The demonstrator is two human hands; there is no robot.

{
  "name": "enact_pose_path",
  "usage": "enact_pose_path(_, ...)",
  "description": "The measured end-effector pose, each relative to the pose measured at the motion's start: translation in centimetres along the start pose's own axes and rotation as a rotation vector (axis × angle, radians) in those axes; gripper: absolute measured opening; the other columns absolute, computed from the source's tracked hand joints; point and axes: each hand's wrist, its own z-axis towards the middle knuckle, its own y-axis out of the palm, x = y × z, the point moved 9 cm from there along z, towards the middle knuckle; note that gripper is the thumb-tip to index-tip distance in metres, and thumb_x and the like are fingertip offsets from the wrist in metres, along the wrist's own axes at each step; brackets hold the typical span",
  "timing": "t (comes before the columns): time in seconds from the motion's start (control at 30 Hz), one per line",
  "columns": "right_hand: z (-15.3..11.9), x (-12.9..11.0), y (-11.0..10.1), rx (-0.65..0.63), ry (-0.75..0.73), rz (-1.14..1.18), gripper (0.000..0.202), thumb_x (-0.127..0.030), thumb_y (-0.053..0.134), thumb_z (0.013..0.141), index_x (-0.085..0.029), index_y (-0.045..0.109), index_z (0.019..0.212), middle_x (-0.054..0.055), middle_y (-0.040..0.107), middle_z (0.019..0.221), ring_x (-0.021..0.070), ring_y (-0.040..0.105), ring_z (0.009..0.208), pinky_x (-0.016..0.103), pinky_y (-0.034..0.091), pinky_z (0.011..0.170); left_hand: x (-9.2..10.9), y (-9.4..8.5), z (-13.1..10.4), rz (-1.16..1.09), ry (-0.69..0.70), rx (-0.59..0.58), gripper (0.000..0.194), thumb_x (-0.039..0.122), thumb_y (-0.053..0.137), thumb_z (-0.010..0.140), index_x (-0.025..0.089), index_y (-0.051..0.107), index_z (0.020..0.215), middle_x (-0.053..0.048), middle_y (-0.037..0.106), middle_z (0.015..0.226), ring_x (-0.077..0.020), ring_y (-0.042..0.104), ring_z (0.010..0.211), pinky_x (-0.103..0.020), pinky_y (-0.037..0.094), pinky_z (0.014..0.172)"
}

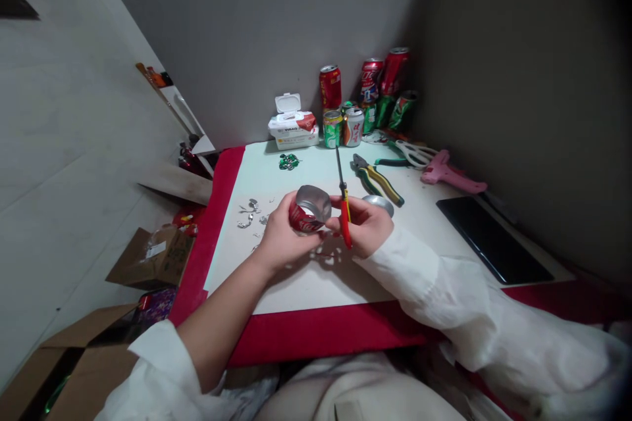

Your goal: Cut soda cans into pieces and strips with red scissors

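My left hand (282, 237) is wrapped round a cut-open red drink can (302, 218), whose bare silver inside faces up. In my right hand (369, 227) is a pair of scissors (344, 210) with red and yellow handles, its dark blades pointing away from me toward the upright cans. The right fingertips also reach the can's right side. Under and beyond the right hand lies a round silver can piece (379, 204), partly hidden. Silver metal scraps (245, 219) are scattered left of the can, and small bits lie beneath the hands.
Pliers (378, 181) with yellow-green handles, a pink glue gun (451, 173) and a black tablet-like slab (494, 240) lie to the right. Several drink cans (332, 128) and a wipes pack (293, 130) stand along the back wall. Green scraps (289, 162) lie behind; cardboard boxes (148, 260) are at left.
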Motion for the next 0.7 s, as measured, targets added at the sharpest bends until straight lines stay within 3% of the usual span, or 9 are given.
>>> enact_pose_path(0.1,0.1,-0.4,-0.2,-0.012,-0.005,-0.024,0.063,-0.046,0.093,0.051,-0.018,0.075,0.104,0.005,0.075,0.084,0.0166,0.063,0.064,0.031,0.054,0.056,-0.4,0.7,0.1,-0.216,-0.04,-0.159,0.077,0.029,0.09,0.061,0.017,0.054,0.128,-0.013,0.069,0.12,-0.0264,0.068,0.105,-0.035,0.054,0.089)
enact_pose_path(0.2,0.1,-0.8,0.0,-0.059,-0.033,-0.017,0.06,-0.047,0.093,0.052,-0.019,0.076,0.103,0.006,0.076,0.088,0.0179,0.066,0.067,0.032,0.056,0.059,-0.6,1.3,0.2,-0.287,-0.106,-0.287,0.074,0.032,0.093,0.059,0.013,0.06,0.122,-0.014,0.071,0.115,-0.0267,0.069,0.101,-0.036,0.054,0.087)
enact_pose_path(0.4,-0.6,-1.7,1.2,-0.209,-0.048,0.034,0.06,-0.043,0.094,0.052,-0.019,0.075,0.103,-0.001,0.069,0.068,0.0143,0.06,0.056,0.031,0.055,0.056,0.4,2.0,-0.5,-0.431,-0.13,-0.459,0.074,0.029,0.093,0.056,0.015,0.066,0.124,-0.012,0.074,0.107,-0.0262,0.07,0.098,-0.036,0.055,0.088)
enact_pose_path(0.57,-0.5,-1.4,1.7,-0.365,0.106,0.06,0.055,-0.047,0.091,0.054,-0.016,0.076,0.096,-0.002,0.064,0.06,0.0107,0.054,0.044,0.025,0.044,0.04,-0.2,3.3,-2.4,-0.581,-0.306,-0.711,0.072,0.035,0.092,0.049,0.013,0.069,0.114,-0.012,0.074,0.084,-0.0265,0.07,0.071,-0.04,0.058,0.07)
enact_pose_path(0.7,-0.3,-0.5,1.6,-0.373,0.263,0.103,0.044,-0.041,0.094,0.047,-0.017,0.074,0.079,-0.002,0.067,0.06,0.0093,0.055,0.043,0.022,0.045,0.04,-0.2,4.1,-3.4,-0.524,-0.336,-0.903,0.065,0.037,0.093,0.047,0.013,0.073,0.104,-0.014,0.074,0.087,-0.0269,0.069,0.075,-0.038,0.057,0.07)
